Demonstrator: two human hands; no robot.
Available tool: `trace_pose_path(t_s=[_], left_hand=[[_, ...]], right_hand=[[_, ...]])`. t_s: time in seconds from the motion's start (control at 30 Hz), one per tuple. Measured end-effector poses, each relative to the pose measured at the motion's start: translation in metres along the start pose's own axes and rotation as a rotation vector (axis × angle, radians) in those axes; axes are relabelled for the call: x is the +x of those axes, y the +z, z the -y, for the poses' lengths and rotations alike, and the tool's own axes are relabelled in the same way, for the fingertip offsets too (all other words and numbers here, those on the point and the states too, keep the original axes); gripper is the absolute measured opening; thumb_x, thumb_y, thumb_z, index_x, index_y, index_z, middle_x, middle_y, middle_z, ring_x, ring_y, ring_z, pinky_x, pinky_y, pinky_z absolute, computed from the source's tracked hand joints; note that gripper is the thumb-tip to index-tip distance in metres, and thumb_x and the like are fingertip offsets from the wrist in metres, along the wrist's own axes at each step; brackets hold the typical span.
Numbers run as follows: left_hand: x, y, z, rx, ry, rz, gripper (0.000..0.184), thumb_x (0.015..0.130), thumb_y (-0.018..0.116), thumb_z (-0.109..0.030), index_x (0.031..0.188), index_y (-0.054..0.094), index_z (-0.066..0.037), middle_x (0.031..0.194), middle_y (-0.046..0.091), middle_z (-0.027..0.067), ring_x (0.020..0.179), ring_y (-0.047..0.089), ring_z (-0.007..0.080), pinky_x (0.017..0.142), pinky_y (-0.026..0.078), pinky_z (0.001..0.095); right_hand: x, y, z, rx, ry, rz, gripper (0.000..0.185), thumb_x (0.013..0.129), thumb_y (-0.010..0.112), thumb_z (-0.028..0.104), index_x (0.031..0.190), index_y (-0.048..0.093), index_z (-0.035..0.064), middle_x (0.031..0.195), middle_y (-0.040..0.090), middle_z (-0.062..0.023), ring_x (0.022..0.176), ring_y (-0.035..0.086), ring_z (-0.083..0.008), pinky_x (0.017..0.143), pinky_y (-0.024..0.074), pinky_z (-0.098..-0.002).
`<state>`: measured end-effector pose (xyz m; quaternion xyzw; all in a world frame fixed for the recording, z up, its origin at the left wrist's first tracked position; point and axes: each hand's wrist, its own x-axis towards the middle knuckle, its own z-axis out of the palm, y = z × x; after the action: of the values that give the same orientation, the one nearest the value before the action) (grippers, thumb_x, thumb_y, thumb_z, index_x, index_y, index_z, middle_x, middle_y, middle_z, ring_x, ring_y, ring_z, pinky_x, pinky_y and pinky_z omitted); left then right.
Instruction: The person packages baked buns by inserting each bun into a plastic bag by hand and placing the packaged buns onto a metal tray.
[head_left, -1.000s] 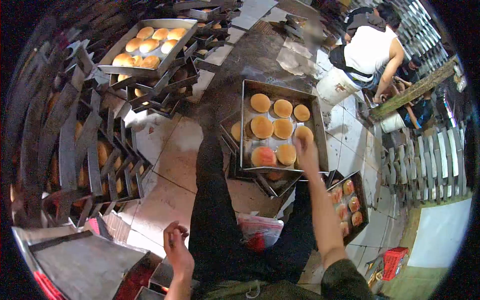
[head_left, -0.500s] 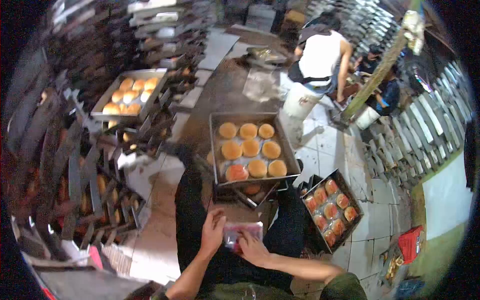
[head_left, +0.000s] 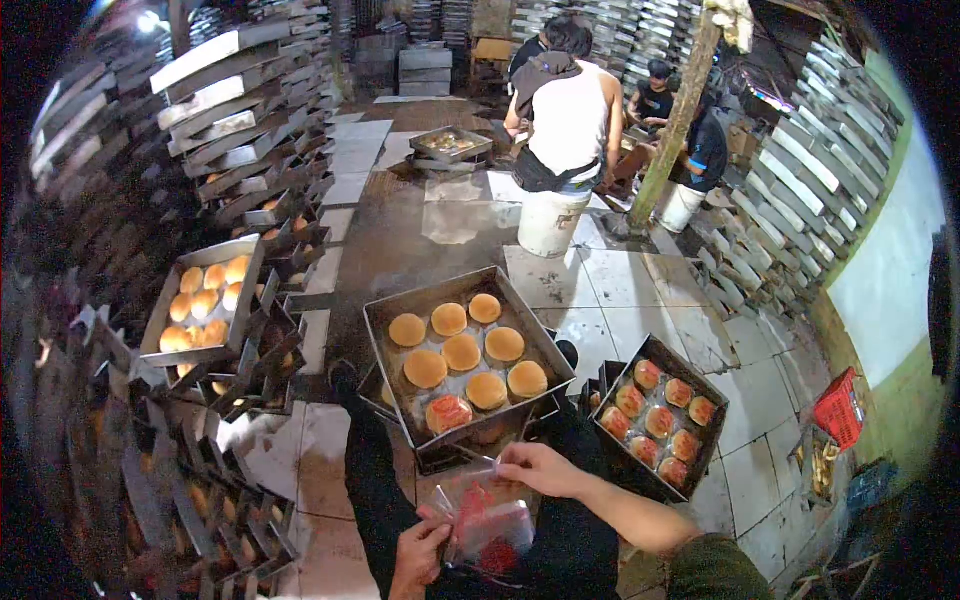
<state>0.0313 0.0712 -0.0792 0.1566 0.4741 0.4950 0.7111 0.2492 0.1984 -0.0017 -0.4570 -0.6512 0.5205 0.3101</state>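
Observation:
Clear plastic bags with red print (head_left: 490,530) lie over my lap. My left hand (head_left: 420,553) pinches their left edge between thumb and fingers. At the upper edge, just below the near side of the bun tray, my right hand (head_left: 535,470) is closed on a raised plastic bag (head_left: 465,488). In front of me a dark metal tray (head_left: 382,335) holds several round golden buns (head_left: 461,352). The bun nearest me is covered by red-printed plastic (head_left: 448,413). To the right, another tray (head_left: 708,455) holds several buns in red-printed wrapping (head_left: 659,420).
Stacked trays (head_left: 225,110) line the left side, with a tray of buns (head_left: 205,305) on top of one pile. A person in a white top (head_left: 575,120) sits on a bucket (head_left: 550,225) ahead, beside a slanted post (head_left: 675,120). A red basket (head_left: 838,410) stands at right.
My right hand has moved up from the bag stack, lifting a bag's edge. My left hand, earlier beside the bags, now grips them. The view has swung, and the bun tray appears turned.

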Motion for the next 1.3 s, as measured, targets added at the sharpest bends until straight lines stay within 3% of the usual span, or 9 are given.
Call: trace_pose_path(t_s=[0.13, 0.2, 0.33, 0.53, 0.67, 0.73, 0.97, 1.2, 1.3], left_hand=[[0.018, 0.001, -0.013, 0.181, 0.179, -0.331, 0.014, 0.073, 0.064, 0.000, 0.069, 0.050, -0.002, 0.066, 0.055, 0.0038, 0.057, 0.049, 0.0105, 0.053, 0.041, 0.0249], [0.028, -0.009, -0.016, 0.462, 0.269, -0.443, 0.013, 0.074, 0.063, -0.002, 0.071, 0.051, -0.003, 0.063, 0.053, 0.0021, 0.057, 0.048, 0.0098, 0.053, 0.040, 0.0249], [0.039, -0.010, -0.016, 0.484, 0.173, -0.576, 0.010, 0.077, 0.063, -0.006, 0.075, 0.054, -0.005, 0.067, 0.054, 0.0030, 0.057, 0.048, 0.0101, 0.052, 0.039, 0.0241], [0.051, -0.027, -0.015, -0.747, 0.186, -0.268, 0.009, 0.081, 0.057, -0.012, 0.081, 0.057, -0.003, 0.071, 0.054, 0.0053, 0.065, 0.047, 0.0162, 0.057, 0.038, 0.0272], [0.052, -0.036, -0.014, -0.853, 0.128, -0.206, 0.011, 0.081, 0.055, -0.015, 0.087, 0.056, -0.006, 0.075, 0.054, 0.0067, 0.066, 0.045, 0.0174, 0.058, 0.037, 0.0300], [0.049, -0.031, -0.008, -0.906, 0.149, -0.207, 0.010, 0.083, 0.054, -0.014, 0.089, 0.055, -0.006, 0.080, 0.056, 0.0068, 0.072, 0.049, 0.0180, 0.062, 0.039, 0.0309], [0.046, -0.029, -0.022, -0.002, 0.275, -0.361, 0.012, 0.085, 0.053, -0.010, 0.095, 0.056, -0.004, 0.082, 0.059, 0.0037, 0.074, 0.053, 0.0116, 0.068, 0.044, 0.0252], [0.003, 0.031, -0.056, 0.422, 0.311, -0.180, 0.015, 0.084, 0.055, -0.009, 0.096, 0.055, -0.001, 0.080, 0.057, 0.0022, 0.070, 0.052, 0.0079, 0.066, 0.043, 0.0213], [-0.020, 0.036, -0.060, 0.444, 0.507, -0.313, 0.014, 0.084, 0.055, -0.009, 0.095, 0.054, 0.000, 0.084, 0.054, 0.0042, 0.075, 0.053, 0.0121, 0.072, 0.043, 0.0246]], right_hand=[[0.042, -0.006, -0.004, -0.332, 0.118, 0.051, 0.033, 0.082, 0.058, 0.032, 0.079, 0.057, -0.0013, 0.072, 0.058, -0.0150, 0.069, 0.054, -0.0176, 0.065, 0.0449, -0.0322], [0.063, -0.001, -0.022, -0.275, -0.008, 0.642, 0.029, 0.081, 0.058, 0.028, 0.079, 0.058, -0.0010, 0.072, 0.059, -0.0137, 0.065, 0.054, -0.0200, 0.063, 0.0451, -0.0346], [0.171, -0.018, -0.101, -0.512, -0.019, -0.424, 0.026, 0.082, 0.057, 0.024, 0.091, 0.057, -0.0005, 0.074, 0.058, -0.0155, 0.066, 0.055, -0.0329, 0.063, 0.0456, -0.0359], [0.260, -0.014, -0.236, -1.035, -0.345, -0.349, 0.041, 0.077, 0.061, 0.038, 0.083, 0.057, -0.0025, 0.066, 0.056, -0.0198, 0.066, 0.057, -0.0350, 0.059, 0.0436, -0.0403], [0.249, -0.015, -0.167, -0.828, 0.431, 0.351, 0.078, 0.067, 0.063, 0.057, 0.111, 0.044, -0.0045, 0.091, 0.057, -0.0254, 0.092, 0.055, -0.0384, 0.080, 0.0440, -0.0412], [0.207, -0.015, -0.177, -0.896, -0.185, 0.257, 0.080, 0.067, 0.066, 0.054, 0.116, 0.040, -0.0030, 0.101, 0.054, -0.0246, 0.097, 0.053, -0.0365, 0.082, 0.0431, -0.0405], [0.128, -0.030, -0.063, 0.833, 0.185, 0.021, 0.053, 0.081, 0.060, 0.030, 0.120, 0.039, 0.0010, 0.113, 0.051, -0.0095, 0.105, 0.050, -0.0219, 0.089, 0.0416, -0.0326], [-0.015, 0.003, 0.045, -0.093, 0.077, 0.120, 0.062, 0.070, 0.073, 0.021, 0.118, 0.040, 0.0015, 0.109, 0.050, -0.0093, 0.104, 0.048, -0.0167, 0.089, 0.0394, -0.0286], [-0.043, 0.026, 0.014, 0.163, 0.139, 0.009, 0.068, 0.064, 0.077, 0.016, 0.117, 0.036, 0.0001, 0.108, 0.049, -0.0105, 0.098, 0.050, -0.0173, 0.086, 0.0415, -0.0295]])
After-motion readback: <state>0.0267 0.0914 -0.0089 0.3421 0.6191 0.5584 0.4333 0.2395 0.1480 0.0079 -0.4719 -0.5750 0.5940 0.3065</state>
